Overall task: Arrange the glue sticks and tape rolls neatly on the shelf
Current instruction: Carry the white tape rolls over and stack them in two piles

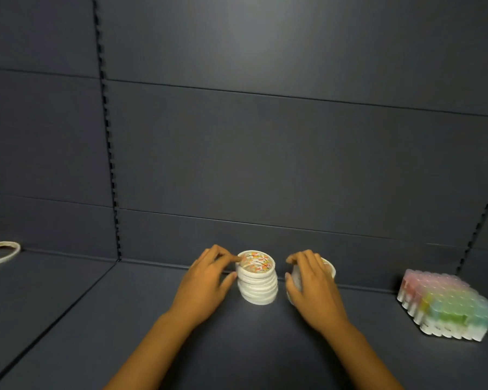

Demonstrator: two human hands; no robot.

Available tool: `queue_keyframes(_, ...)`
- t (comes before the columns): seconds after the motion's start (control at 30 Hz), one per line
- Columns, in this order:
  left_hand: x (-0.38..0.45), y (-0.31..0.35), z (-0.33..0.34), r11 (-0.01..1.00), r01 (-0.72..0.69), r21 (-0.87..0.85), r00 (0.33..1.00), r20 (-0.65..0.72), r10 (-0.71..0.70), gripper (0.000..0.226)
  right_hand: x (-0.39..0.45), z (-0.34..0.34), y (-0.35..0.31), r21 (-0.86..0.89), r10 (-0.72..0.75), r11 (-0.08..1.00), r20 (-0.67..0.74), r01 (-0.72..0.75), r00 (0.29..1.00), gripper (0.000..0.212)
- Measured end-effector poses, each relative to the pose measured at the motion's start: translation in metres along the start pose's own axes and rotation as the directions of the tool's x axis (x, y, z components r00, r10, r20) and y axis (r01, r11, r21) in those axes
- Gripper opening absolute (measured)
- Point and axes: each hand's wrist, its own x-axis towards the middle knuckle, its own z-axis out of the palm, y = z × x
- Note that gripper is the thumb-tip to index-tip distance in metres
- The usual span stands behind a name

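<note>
Dark grey shelf (pixel 96 319) carries everything here. Nearest me, my left hand (pixel 206 285) cups the stack of tape rolls (pixel 257 280), fingers (pixel 231 258) curled on its top rim and thumb at its side, I judge to square up rolls that have slipped. The stack stands upright, leaning slightly. My right hand (pixel 310 282) wraps a second stack (pixel 328 267), mostly hidden behind it. Off right, the glue sticks (pixel 445 302) stand upright in a packed block near the back panel (pixel 265 164).

White, confetti-topped tape rolls (pixel 257 280); pastel-capped glue sticks (pixel 445 302); dark grey-blue shelf (pixel 96 319)
</note>
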Motion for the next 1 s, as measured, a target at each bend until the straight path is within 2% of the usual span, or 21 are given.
queue_keyframes(0.2, -0.045, -0.056, -0.089, 0.973, 0.107, 0.205, 0.989, 0.08, -0.126, 0.029, 0.018, 0.03, -0.093, 0.031, -0.131, 0.991, 0.199, 0.127, 0.971, 0.025)
queue_keyframes(0.43, -0.142, -0.139, -0.233, 0.887, 0.283, 0.365, 0.956, -0.028, -0.294, 0.031, 0.029, 0.089, -0.247, 0.107, -0.281, 0.96, 0.348, 0.26, 0.894, 0.032)
queue_keyframes(0.7, -0.248, -0.217, -0.358, 0.75, 0.481, 0.455, 0.87, -0.142, -0.472, 0.03, 0.036, 0.168, -0.411, 0.31, -0.436, 0.889, 0.349, 0.337, 0.829, 0.03)
queue_keyframes(0.83, -0.272, -0.249, -0.381, 0.731, 0.529, 0.431, 0.844, -0.171, -0.509, 0.027, 0.041, 0.201, -0.458, 0.361, -0.47, 0.868, 0.369, 0.343, 0.802, 0.03)
queue_keyframes(1.0, -0.267, -0.294, -0.384, 0.728, 0.541, 0.422, 0.837, -0.183, -0.516, 0.026, 0.07, 0.25, -0.488, 0.381, -0.482, 0.857, 0.355, 0.347, 0.801, 0.028)
